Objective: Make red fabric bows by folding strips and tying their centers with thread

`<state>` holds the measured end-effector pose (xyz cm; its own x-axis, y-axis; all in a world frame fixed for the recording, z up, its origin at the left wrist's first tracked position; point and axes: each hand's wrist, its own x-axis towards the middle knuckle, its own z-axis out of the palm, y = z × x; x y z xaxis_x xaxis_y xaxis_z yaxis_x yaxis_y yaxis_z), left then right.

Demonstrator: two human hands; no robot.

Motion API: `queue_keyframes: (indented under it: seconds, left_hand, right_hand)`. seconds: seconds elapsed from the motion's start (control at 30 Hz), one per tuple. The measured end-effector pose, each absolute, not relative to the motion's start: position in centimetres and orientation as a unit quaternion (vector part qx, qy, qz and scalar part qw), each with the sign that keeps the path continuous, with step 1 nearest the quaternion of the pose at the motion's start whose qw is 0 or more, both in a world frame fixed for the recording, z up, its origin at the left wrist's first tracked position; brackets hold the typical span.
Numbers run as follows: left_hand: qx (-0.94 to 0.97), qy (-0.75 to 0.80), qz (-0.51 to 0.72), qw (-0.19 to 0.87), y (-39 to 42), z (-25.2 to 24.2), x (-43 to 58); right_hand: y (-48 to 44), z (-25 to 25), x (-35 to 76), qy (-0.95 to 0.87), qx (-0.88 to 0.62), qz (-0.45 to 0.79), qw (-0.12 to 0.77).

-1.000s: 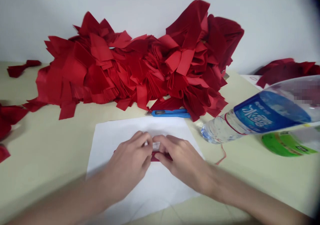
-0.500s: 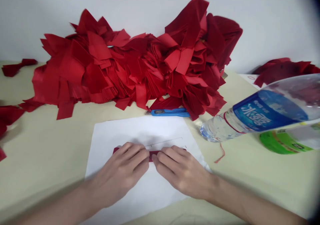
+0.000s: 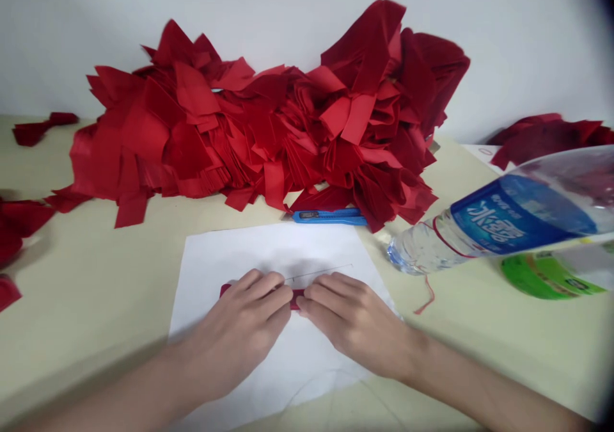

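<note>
A narrow dark red strip lies across a white paper sheet, and most of it is hidden under my fingers. My left hand presses on its left part, with the strip's end showing past the fingers. My right hand holds its right part, and the fingertips of both hands nearly meet at the middle. A thin pencil line runs across the sheet just above the strip.
A big heap of cut red pieces stands against the white wall, with a blue utility knife at its foot. A plastic water bottle lies tilted at right, above a green lid. Loose red pieces lie at left.
My fingertips no longer meet high above the strip. Both hands now lie lower and flatter along it, and the strip shows flat on the sheet between them.
</note>
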<state>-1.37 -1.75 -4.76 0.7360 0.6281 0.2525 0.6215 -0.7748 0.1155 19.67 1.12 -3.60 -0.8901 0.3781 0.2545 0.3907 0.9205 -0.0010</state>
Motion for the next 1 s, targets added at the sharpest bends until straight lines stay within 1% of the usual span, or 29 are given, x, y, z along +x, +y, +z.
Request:
queue_keyframes:
  seconds: [0.1,0.17,0.27,0.37,0.53,0.63,0.77,0.87,1.0]
  left_hand:
    - [0.931,0.338,0.137,0.011,-1.7,-4.7,-1.3]
    - [0.933,0.340,0.121,0.001,-1.7,-4.4,-1.2]
    - [0.933,0.347,0.098,-0.002,-1.6,-3.9,-1.0]
    - [0.930,0.356,0.088,-0.003,-1.5,-3.6,-0.7]
    - [0.937,0.339,0.071,-0.034,-1.4,-3.6,-0.5]
    - [0.932,0.350,0.093,-0.030,-1.2,-3.7,-0.4]
    - [0.925,0.363,0.109,-0.038,-1.1,-3.5,-0.4]
    - [0.933,0.347,0.073,-0.059,-1.2,-3.2,-0.2]
    - [0.939,0.337,0.019,-0.061,-1.0,-2.7,0.2]
  right_hand:
    - [0.8,-4.0,19.6,-0.970,-0.173,-0.084,0.150]
    - [0.7,-4.2,19.5,-0.967,-0.170,-0.100,0.163]
    - [0.8,-4.1,19.4,-0.968,-0.185,-0.082,0.151]
    - [1.3,-3.6,19.5,-0.971,-0.200,-0.038,0.126]
    - [1.8,-3.2,19.6,-0.968,-0.218,0.017,0.119]
    - [2.0,-3.5,19.5,-0.970,-0.213,-0.007,0.116]
    - [2.4,-4.0,19.2,-0.967,-0.209,-0.047,0.139]
    - [2.5,-4.0,19.2,-0.967,-0.202,-0.063,0.143]
    - [2.4,-2.8,19.1,-0.976,-0.186,-0.065,0.099]
